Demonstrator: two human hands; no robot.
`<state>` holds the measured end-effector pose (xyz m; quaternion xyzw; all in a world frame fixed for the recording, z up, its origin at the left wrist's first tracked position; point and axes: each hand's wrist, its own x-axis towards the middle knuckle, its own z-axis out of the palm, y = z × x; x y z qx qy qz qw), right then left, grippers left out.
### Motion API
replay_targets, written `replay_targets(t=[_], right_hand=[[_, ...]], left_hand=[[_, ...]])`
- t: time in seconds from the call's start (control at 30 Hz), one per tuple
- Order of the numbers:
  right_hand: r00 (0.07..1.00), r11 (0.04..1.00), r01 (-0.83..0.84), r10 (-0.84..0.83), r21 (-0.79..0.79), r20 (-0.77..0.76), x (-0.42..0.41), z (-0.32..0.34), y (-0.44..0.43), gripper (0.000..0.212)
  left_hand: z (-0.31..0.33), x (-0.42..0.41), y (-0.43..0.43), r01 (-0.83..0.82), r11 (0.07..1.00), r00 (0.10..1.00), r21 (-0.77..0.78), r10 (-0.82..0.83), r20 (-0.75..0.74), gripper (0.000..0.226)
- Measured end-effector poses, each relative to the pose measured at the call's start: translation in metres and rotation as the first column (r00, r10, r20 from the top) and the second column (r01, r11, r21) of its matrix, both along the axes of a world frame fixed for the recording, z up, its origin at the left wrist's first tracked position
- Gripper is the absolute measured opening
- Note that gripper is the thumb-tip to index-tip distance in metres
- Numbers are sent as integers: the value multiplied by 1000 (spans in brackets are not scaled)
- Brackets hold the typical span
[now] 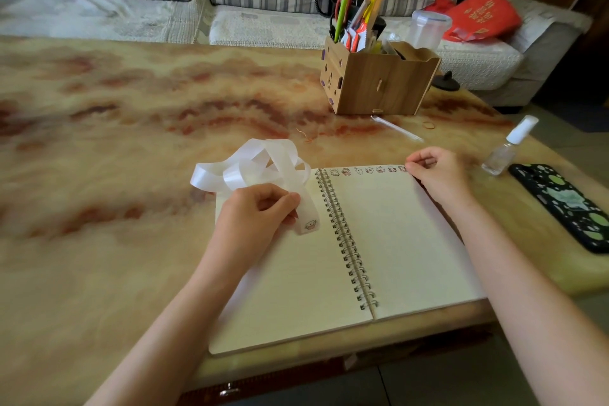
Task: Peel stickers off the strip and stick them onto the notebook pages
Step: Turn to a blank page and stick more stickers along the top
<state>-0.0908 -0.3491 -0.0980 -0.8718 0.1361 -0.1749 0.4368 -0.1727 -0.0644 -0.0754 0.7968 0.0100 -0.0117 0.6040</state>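
The left hand (pixel 260 208) is pinching the looped white glossy sticker strip (pixel 250 165) over the open cream spiral notebook (pixel 395 241). Right hand (pixel 435 171) is curling by the row of tiny cartoon stickers (pixel 369 170) up top, grip unclear. Most page space is sitting blank.

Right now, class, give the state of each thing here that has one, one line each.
Notebook: open, lying flat; stickers line the right page's top.
Strip: loosely looped, end pinched by the left hand.
Right hand: fingers curled at the sticker row's end; grip unclear.
Spray bottle: standing, capped.
Phone: lying flat, case up.
Box: upright, open-topped, holding scissors.
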Motion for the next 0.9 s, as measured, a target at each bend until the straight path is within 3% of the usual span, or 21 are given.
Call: replay_targets(t=[0.17, 0.3, 0.43, 0.6, 0.7, 0.9], right_hand=[[999, 998, 39, -38, 42, -26, -1, 4, 0, 18], [999, 998, 21, -24, 63, 42, -9, 25, 10, 17], [972, 976, -218, 216, 17, 88, -27, 52, 53, 11], [826, 824, -564, 564, 43, 25, -55, 62, 107, 10], [776, 774, -631, 631, 61, 21, -66, 58, 121, 8], [763, 753, -645, 644, 131, 57, -74, 43, 126, 12]], left_hand=[[1, 0, 1, -4, 1000, 1000, -27, 4, 14, 19], [3, -2, 2, -8, 998, 1000, -66, 10, 25, 20], [5, 0, 3, -21, 997, 998, -74, 26, 55, 20], [7, 2, 7, -39, 995, 994, -86, 47, 97, 19], [6, 3, 9, -49, 994, 992, -94, 60, 110, 18], [6, 5, 12, -70, 993, 989, -96, 82, 121, 18]])
